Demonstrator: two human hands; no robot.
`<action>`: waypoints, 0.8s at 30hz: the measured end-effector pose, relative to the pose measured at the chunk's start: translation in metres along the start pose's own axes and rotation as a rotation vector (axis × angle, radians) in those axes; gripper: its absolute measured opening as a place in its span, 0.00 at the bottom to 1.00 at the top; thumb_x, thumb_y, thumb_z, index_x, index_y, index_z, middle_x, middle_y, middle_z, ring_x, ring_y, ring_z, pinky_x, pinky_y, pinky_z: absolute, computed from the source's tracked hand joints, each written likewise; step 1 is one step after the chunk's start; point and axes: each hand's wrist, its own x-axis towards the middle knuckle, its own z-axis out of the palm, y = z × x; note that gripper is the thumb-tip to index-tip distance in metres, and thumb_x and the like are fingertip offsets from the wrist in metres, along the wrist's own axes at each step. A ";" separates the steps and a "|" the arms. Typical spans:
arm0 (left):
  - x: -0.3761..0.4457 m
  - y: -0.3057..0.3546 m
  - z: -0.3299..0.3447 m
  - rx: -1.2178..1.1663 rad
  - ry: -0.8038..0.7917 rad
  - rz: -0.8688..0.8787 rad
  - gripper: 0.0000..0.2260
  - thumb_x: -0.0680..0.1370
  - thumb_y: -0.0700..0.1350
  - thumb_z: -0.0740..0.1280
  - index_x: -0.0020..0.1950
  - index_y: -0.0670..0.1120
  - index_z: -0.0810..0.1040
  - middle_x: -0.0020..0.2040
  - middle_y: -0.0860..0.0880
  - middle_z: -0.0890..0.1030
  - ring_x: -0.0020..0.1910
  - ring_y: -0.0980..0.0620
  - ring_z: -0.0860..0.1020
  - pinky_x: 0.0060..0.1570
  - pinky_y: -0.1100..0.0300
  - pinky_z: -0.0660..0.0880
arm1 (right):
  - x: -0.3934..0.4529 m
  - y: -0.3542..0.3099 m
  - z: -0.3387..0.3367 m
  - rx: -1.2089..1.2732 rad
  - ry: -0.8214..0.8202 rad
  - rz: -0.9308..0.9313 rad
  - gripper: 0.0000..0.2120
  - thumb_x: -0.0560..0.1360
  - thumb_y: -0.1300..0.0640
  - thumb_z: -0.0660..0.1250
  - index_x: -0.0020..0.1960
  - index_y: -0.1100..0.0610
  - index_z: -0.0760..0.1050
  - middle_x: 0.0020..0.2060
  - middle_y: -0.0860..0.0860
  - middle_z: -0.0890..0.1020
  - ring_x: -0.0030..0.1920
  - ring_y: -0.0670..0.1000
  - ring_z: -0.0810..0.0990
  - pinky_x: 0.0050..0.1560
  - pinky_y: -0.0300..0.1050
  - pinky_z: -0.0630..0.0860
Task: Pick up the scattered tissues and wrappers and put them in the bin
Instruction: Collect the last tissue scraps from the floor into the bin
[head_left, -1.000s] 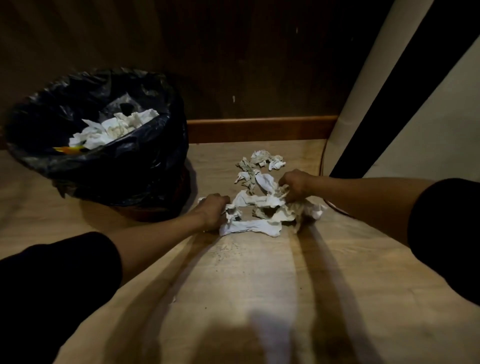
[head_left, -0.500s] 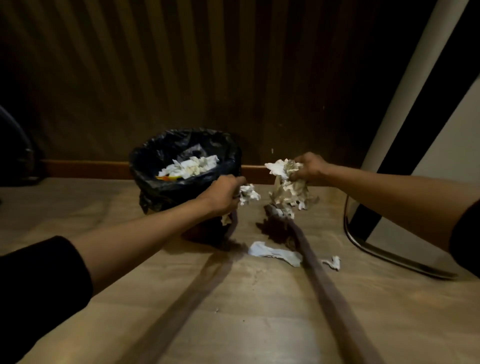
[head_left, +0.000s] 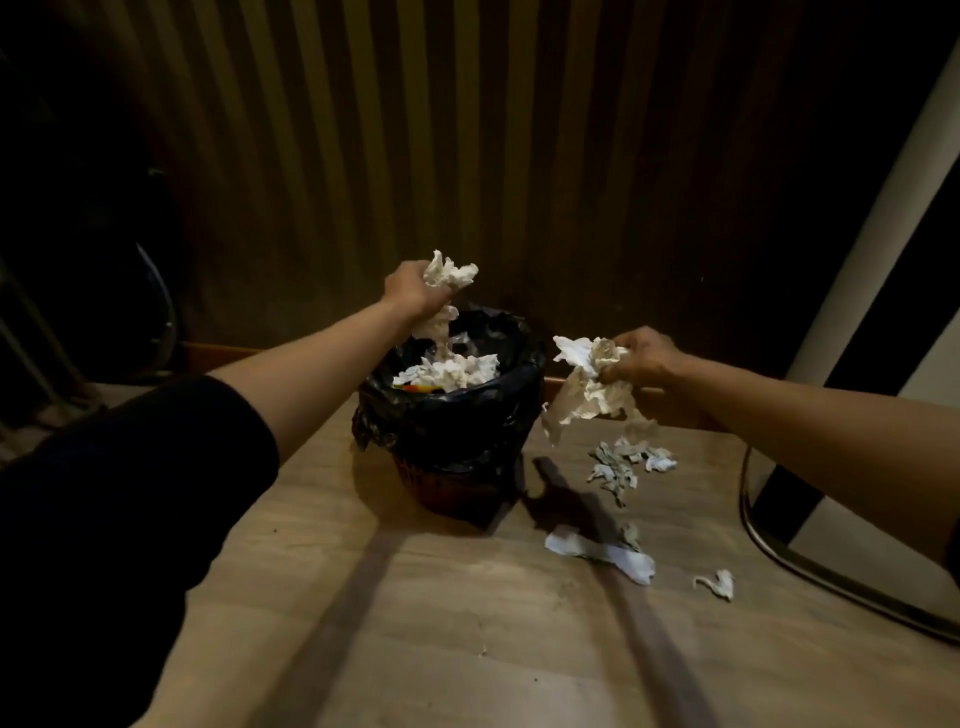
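Note:
A small bin (head_left: 452, 431) lined with a black bag stands on the wooden floor, with white tissues (head_left: 452, 371) piled inside. My left hand (head_left: 413, 291) is above the bin's opening, closed on a bunch of crumpled tissues (head_left: 448, 275) that hang down toward the pile. My right hand (head_left: 641, 356) is to the right of the bin, gripping a larger wad of tissues (head_left: 587, 384). Loose tissues lie on the floor: a scattered cluster (head_left: 623, 462), a long white piece (head_left: 602, 553) and a small scrap (head_left: 719, 584).
A dark striped wall with a wooden skirting board (head_left: 218, 356) runs behind the bin. A curved metal frame (head_left: 831, 577) and a white panel stand at the right. Dim metal bars (head_left: 31, 358) sit at the far left.
Both hands lifted bunches of tissue off the floor. My left hand moved up over the bin; my right hand carried its wad toward the bin's right side.

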 end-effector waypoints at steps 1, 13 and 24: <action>-0.001 0.001 -0.002 -0.005 -0.056 -0.025 0.24 0.74 0.52 0.73 0.68 0.48 0.74 0.63 0.45 0.79 0.58 0.45 0.80 0.61 0.49 0.78 | -0.001 0.000 -0.002 0.014 0.009 0.019 0.31 0.70 0.61 0.76 0.70 0.59 0.71 0.64 0.58 0.78 0.60 0.57 0.80 0.57 0.49 0.79; -0.036 -0.033 -0.023 0.207 -0.069 0.178 0.18 0.76 0.52 0.70 0.62 0.44 0.79 0.57 0.45 0.83 0.56 0.48 0.81 0.62 0.54 0.76 | -0.008 -0.057 0.001 0.241 0.172 -0.077 0.25 0.71 0.60 0.75 0.67 0.57 0.74 0.60 0.57 0.80 0.56 0.57 0.82 0.56 0.55 0.82; -0.085 -0.070 -0.043 0.384 -0.045 0.301 0.08 0.77 0.45 0.69 0.53 0.45 0.84 0.48 0.48 0.85 0.46 0.54 0.81 0.48 0.60 0.77 | 0.009 -0.164 0.072 0.322 0.108 -0.245 0.18 0.77 0.55 0.69 0.66 0.55 0.76 0.60 0.53 0.81 0.58 0.52 0.81 0.60 0.47 0.78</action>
